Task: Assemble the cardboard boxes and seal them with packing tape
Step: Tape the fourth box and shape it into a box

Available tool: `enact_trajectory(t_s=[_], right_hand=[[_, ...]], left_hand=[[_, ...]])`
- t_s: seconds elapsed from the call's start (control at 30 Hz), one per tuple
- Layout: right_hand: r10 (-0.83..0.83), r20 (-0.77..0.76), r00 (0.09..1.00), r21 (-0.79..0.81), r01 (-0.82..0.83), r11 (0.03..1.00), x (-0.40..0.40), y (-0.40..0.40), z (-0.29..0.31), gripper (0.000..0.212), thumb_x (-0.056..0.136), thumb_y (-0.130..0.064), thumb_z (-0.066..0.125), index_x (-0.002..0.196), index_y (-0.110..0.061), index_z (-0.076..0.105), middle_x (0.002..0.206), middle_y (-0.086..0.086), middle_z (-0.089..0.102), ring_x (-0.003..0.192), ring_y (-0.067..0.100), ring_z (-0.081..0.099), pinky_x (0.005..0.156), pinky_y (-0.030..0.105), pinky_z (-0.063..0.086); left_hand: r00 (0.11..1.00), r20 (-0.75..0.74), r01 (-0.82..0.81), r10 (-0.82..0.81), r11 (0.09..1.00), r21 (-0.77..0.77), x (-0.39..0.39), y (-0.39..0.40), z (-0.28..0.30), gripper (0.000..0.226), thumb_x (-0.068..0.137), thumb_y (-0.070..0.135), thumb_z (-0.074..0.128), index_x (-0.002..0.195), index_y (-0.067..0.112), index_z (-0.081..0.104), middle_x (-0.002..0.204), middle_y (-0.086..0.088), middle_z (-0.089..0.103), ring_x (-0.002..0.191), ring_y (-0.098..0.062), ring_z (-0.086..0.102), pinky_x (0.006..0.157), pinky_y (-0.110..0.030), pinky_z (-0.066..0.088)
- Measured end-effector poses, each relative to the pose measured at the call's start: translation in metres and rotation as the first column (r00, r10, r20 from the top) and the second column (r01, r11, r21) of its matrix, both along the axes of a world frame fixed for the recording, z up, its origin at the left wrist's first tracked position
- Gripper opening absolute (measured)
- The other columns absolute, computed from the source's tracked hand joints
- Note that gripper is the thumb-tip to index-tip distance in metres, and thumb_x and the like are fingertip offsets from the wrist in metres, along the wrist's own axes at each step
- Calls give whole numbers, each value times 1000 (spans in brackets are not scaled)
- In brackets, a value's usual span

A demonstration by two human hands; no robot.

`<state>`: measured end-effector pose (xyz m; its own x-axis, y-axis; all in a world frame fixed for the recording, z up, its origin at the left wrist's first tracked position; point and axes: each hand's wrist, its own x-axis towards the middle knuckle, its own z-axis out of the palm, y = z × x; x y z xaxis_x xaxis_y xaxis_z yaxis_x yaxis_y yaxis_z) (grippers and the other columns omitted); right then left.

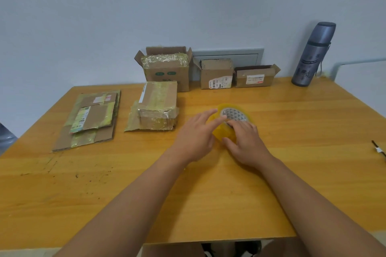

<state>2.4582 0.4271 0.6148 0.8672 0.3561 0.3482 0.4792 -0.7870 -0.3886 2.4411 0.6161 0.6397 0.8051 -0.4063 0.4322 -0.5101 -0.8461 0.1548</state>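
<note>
A yellow roll of packing tape [237, 113] lies on the wooden table [208, 194] at its middle. My right hand [243, 142] grips the near side of the roll, fingers curled over its rim. My left hand [196, 133] reaches in from the left with straight fingers, its index fingertip touching the roll. A taped-up cardboard box [157, 105] lies left of the roll. Flattened cardboard [89, 119] lies further left. Three open boxes stand along the wall: a large one [167, 69], a middle one [216, 73] and a low one [255, 76].
A grey thermos flask [314, 54] stands at the back right corner. A small dark tool [379, 149] lies at the table's right edge. A white wall rises right behind the boxes. The table's near edge runs below my forearms.
</note>
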Motion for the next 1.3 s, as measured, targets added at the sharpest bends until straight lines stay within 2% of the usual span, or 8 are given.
enact_trajectory(t_s=[0.27,0.37,0.57,0.67,0.83,0.97,1.17,1.3], right_hand=[[23,-2,1000,-30,-23,999,5,-1,-2,48,88,-40,56,128,-13,55,125,1,60,121,23,50,108,41,25],[23,-4,1000,-21,-23,999,7,0,-1,52,86,-42,53,128,-12,55,127,2,60,122,24,50,108,40,24],[20,39,999,17,-21,1000,9,0,-3,43,91,-32,64,128,-13,55,126,1,60,122,23,50,109,39,23],[15,35,999,36,-16,999,9,0,-1,42,91,-31,66,129,-14,55,126,1,60,122,22,50,109,38,22],[20,26,999,49,-21,999,10,-1,0,40,91,-31,66,126,-17,56,123,-2,60,120,19,50,109,37,20],[33,-4,999,78,-32,996,9,-4,3,37,91,-31,66,125,-18,56,120,-6,59,117,16,49,111,39,23],[46,-50,998,124,-39,992,8,-7,8,37,91,-31,65,125,-19,56,117,-12,54,113,8,44,110,37,25],[86,-97,992,166,-69,984,10,-13,18,45,83,-40,58,122,-19,60,116,-11,58,111,8,48,103,31,28]], left_hand=[[999,-32,-7,5,998,-59,0,6,-14,53,88,14,56,141,20,53,150,-7,47,126,-28,54,91,-43,53],[998,-50,-41,38,997,-66,-4,4,-19,56,92,15,55,147,19,46,157,-4,38,132,-28,50,93,-40,49],[989,-132,-86,69,987,-133,-10,1,-29,61,92,22,47,153,20,35,162,3,27,132,-25,50,94,-42,50],[985,-167,-91,44,954,-285,-9,-3,-25,58,94,13,51,151,17,38,155,0,40,135,-16,46,104,-35,44],[960,-270,-227,69,756,-614,3,-11,-12,42,98,8,52,138,19,51,122,8,62,106,-5,57,92,-24,48],[974,-194,-213,120,778,-591,17,-14,-7,36,97,9,58,131,18,57,106,11,61,97,-2,55,87,-19,46],[994,-14,-102,109,874,-475,25,-12,-9,24,96,9,59,120,11,63,106,-1,66,94,-11,59,80,-25,48],[992,79,-54,101,890,-452,24,-13,-9,19,95,8,61,113,8,64,103,-2,66,92,-13,59,77,-22,45]])
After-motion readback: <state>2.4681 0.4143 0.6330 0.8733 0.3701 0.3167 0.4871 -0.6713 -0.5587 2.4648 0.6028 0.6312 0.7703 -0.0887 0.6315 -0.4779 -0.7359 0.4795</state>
